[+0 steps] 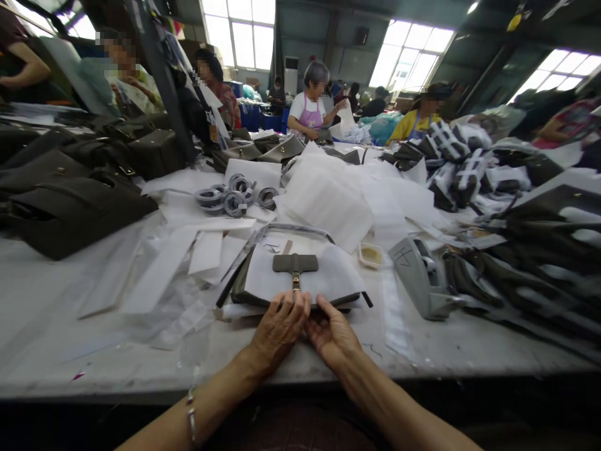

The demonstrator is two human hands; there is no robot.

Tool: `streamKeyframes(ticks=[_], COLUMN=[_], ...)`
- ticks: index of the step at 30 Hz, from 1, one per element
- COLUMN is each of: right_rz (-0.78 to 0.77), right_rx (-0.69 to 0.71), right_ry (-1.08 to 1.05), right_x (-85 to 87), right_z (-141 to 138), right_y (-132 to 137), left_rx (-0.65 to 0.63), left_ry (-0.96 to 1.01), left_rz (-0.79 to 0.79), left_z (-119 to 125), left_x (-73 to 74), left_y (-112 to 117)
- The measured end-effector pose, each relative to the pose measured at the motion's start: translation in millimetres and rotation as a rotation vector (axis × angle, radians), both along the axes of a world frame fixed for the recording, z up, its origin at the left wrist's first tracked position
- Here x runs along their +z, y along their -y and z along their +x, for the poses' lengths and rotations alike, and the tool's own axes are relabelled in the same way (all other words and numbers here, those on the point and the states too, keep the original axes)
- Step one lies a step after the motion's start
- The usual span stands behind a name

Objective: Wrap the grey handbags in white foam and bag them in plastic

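A dark olive handbag (239, 279) lies on the table in front of me, with a sheet of white foam wrap (263, 275) over its front. A T-shaped leather tab (295, 263) with a gold clasp (296, 282) rests on top of the wrap. Its wrapped handle (300, 229) points away from me. At the near edge, just below the clasp, my left hand (284, 329) has its fingers bent over the bag. Beside it, my right hand (332, 333) pinches the same edge, thumb on top and fingers curled beneath. Both hands' fingertips are partly hidden.
A grey tape dispenser (416, 275) and a small plastic tub (372, 255) stand to the right. Rolled straps (235, 195) and foam sheets (328, 200) lie behind. Dark bags are piled left (70, 200) and right (539, 250). Several people work across the table.
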State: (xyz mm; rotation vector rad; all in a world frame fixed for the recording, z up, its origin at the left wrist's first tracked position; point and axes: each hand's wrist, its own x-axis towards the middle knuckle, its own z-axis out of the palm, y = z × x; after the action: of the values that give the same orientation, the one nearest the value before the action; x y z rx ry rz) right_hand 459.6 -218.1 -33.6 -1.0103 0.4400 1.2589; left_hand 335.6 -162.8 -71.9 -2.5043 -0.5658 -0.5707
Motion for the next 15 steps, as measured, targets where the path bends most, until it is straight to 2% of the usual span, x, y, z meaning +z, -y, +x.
streamKeyframes(ticks=[6, 7, 9, 11, 12, 13, 15], right_rz=[-0.013, -0.003, 0.052, 0.119, 0.126, 0.098, -0.032], right_rx=[0.090, 0.162, 0.447, 0.808, 0.923, 0.919, 0.728], right_ry=[-0.013, -0.017, 0.040, 0.306, 0.551, 0.845, 1.399], right_x=[2.9, 5.8, 15.4, 28.7, 35.5, 41.5, 48.4], right_z=[3.8, 7.7, 22.8, 50.6, 69.3, 90.6, 136.9], right_y=[5.9, 11.6, 26.3, 39.8, 43.7, 44.9, 39.3], left_rx=[-0.098, -0.103, -0.104, -0.101, -0.099, -0.095, -0.083], left_ry=[0.051, 0.061, 0.075, 0.090, 0.099, 0.113, 0.146], left_rz=[0.079, 0.073, 0.051, 0.024, 0.010, -0.004, -0.027], left_z=[11.1, 11.3, 9.3, 5.7, 3.9, 2.5, 1.0], left_x=[-1.4, -2.2, -4.3, -6.5, -7.4, -8.0, -8.6], left_y=[-19.0, -20.9, -22.3, -21.3, -20.3, -19.3, -17.4])
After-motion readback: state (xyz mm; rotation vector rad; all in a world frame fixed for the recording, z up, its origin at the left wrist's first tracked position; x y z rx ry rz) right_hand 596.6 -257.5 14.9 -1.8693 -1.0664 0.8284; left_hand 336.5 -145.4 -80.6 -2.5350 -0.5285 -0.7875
